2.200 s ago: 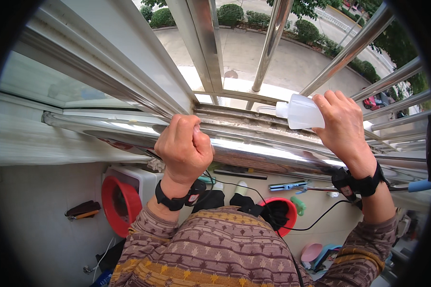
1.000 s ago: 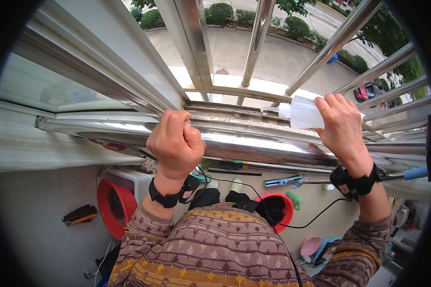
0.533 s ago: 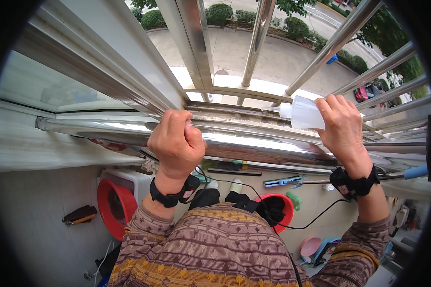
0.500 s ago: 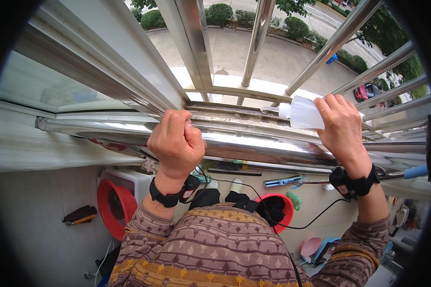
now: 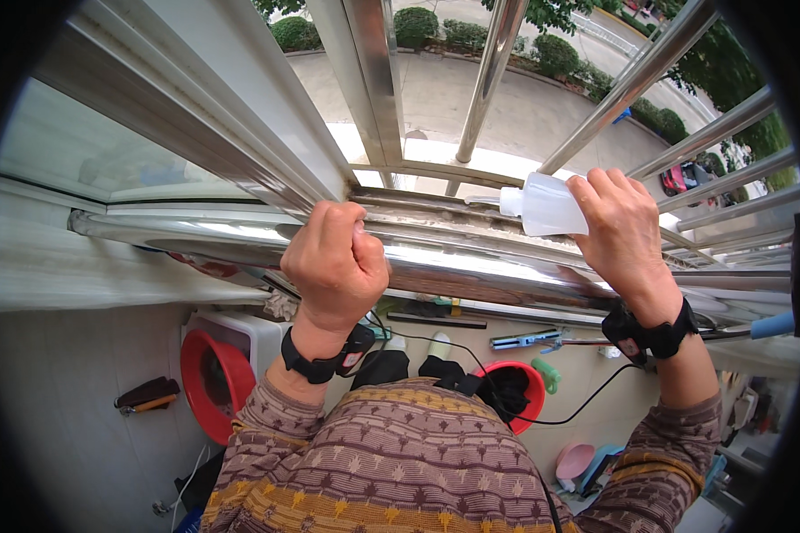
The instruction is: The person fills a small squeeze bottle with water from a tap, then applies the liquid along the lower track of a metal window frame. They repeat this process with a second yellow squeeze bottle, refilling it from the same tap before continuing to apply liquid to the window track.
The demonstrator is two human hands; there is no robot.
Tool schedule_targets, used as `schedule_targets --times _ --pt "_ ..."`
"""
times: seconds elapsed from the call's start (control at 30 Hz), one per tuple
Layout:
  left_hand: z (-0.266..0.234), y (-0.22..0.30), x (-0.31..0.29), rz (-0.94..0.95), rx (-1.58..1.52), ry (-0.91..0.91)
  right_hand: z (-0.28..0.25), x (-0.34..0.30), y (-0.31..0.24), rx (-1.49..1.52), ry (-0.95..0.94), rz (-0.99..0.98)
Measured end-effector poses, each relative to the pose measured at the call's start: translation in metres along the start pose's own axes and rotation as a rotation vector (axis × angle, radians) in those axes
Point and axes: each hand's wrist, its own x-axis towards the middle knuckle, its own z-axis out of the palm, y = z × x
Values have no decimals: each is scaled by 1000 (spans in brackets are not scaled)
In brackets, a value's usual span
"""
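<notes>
My right hand [image 5: 620, 224] is wrapped round a translucent white squeeze bottle [image 5: 549, 206]. The bottle lies nearly level, its thin nozzle pointing left over the dirty window track [image 5: 444, 215]. Behind the shiny metal rail [image 5: 498, 270], that track runs along the sill. My left hand [image 5: 336, 253] is closed in a fist over the rail, close to the lower corner of the window frame [image 5: 267, 133]. Its curled fingers hide whatever they may hold. Each wrist carries a strapped black device.
Metal bars [image 5: 493, 84] stand beyond the sill, with paving and bushes outside. Below me are a red basin [image 5: 212, 391] on the left, a red bucket [image 5: 535, 391] with dark cloth, and a blue mop head [image 5: 526, 340]. A black cable [image 5: 587, 410] hangs between my wrists.
My right hand has moved the bottle a little to the left along the track. My left fist stays at about the same spot on the rail.
</notes>
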Motion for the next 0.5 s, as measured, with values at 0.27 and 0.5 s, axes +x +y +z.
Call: schedule_targets --times 0.27,0.5 --pt "-1 1 0 6 -3 -9 5 6 -4 22 1 -16" --pt "3 -4 0 48 -10 40 -11 -16 13 -43 -42 85"
